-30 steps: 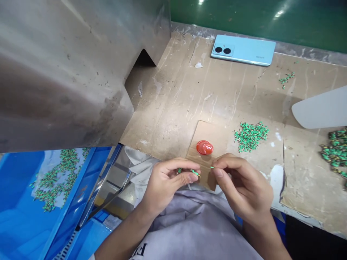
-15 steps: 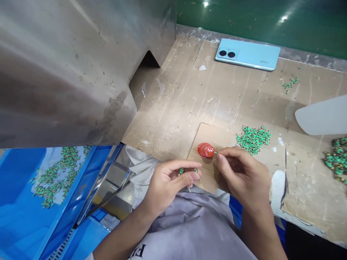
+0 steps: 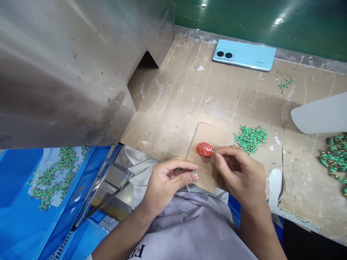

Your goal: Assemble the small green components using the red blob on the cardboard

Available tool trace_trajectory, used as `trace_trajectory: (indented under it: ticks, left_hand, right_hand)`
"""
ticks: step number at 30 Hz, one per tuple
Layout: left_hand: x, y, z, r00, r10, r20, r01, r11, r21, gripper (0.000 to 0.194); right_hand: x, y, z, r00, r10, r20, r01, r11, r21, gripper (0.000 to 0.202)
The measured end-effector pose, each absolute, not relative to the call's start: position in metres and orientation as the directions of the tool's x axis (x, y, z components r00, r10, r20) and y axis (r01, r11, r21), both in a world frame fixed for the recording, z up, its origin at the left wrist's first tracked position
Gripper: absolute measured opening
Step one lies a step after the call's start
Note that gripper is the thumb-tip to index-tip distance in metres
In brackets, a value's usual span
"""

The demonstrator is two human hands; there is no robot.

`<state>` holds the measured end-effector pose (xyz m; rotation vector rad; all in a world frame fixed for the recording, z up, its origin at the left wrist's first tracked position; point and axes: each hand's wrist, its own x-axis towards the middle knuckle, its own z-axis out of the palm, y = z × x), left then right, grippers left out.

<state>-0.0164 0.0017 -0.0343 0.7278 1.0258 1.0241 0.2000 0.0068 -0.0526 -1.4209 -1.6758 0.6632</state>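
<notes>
My right hand [image 3: 240,171] pinches a tiny green part [image 3: 213,152] between thumb and forefinger, its far end at the edge of the red paste. That glossy red paste [image 3: 204,149] sits in a small round shape on a cardboard piece [image 3: 202,134]. To the left, my left hand [image 3: 172,182] is closed on small green parts [image 3: 194,172], with one between the thumb and fingertips; the fingers partly hide them. Right of the paste lies a loose pile of small green and dark parts [image 3: 251,139].
A light blue phone [image 3: 245,55] lies at the bench's back edge. A white rounded object [image 3: 321,113] and a larger pile of green parts [image 3: 334,155] are on the right. Sheet metal [image 3: 67,72] rises at left, above a blue tray [image 3: 16,202] holding more parts.
The view has shifted slightly. The green part in my right hand still touches the paste's edge, and my left fingers have turned the small part between them a little.
</notes>
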Motion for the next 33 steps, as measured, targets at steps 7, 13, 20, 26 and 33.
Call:
trace_trajectory:
  ticks: [7, 13, 20, 26, 33]
  left_hand:
    - [-0.015, 0.001, -0.033, 0.121, 0.948, -0.296, -0.327, 0.319, 0.890, 0.018]
    - [-0.014, 0.004, -0.033, 0.121, 0.966, -0.230, -0.334, 0.258, 0.907, 0.021]
    - [-0.013, 0.000, -0.030, 0.140, 0.966, -0.216, -0.353, 0.253, 0.901, 0.026]
    - [-0.015, -0.001, -0.032, 0.115, 0.985, -0.133, -0.303, 0.162, 0.939, 0.024]
    - [-0.014, 0.002, -0.036, 0.118, 0.992, -0.051, -0.269, 0.081, 0.960, 0.024]
  right_hand:
    - [0.200, 0.008, -0.053, -0.024, 0.968, 0.252, 0.524, 0.227, -0.821, 0.015]
    - [0.201, -0.003, -0.048, -0.030, 0.971, 0.237, 0.414, 0.227, -0.881, 0.014]
    - [0.184, -0.019, -0.040, -0.218, 0.959, 0.178, 0.176, 0.219, -0.960, 0.008]
    - [0.180, -0.018, -0.041, -0.269, 0.952, 0.150, 0.125, 0.189, -0.974, 0.007]
    - [0.179, -0.017, -0.043, -0.271, 0.953, 0.138, 0.096, 0.169, -0.981, 0.007]
